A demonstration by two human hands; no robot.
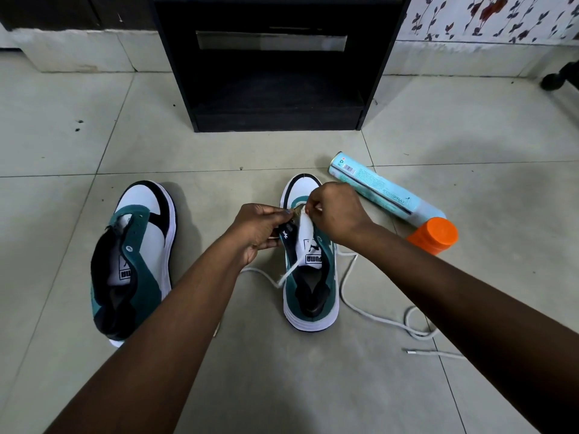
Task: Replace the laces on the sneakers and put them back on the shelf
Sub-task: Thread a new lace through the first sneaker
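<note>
The left sneaker [134, 261] lies unlaced at 9 o'clock, set aside for later. At centre, the left hand [260, 233] grips the right sneaker [310, 270] to steady it, while the right hand [335, 214] pinches the white lace [369, 314] near the lowest eyelets; it trails toward 4 o'clock.

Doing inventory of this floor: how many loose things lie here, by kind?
Sneakers: 2, left sneaker and right sneaker
White lace: 1
Spray can: 1
Total: 4
</note>
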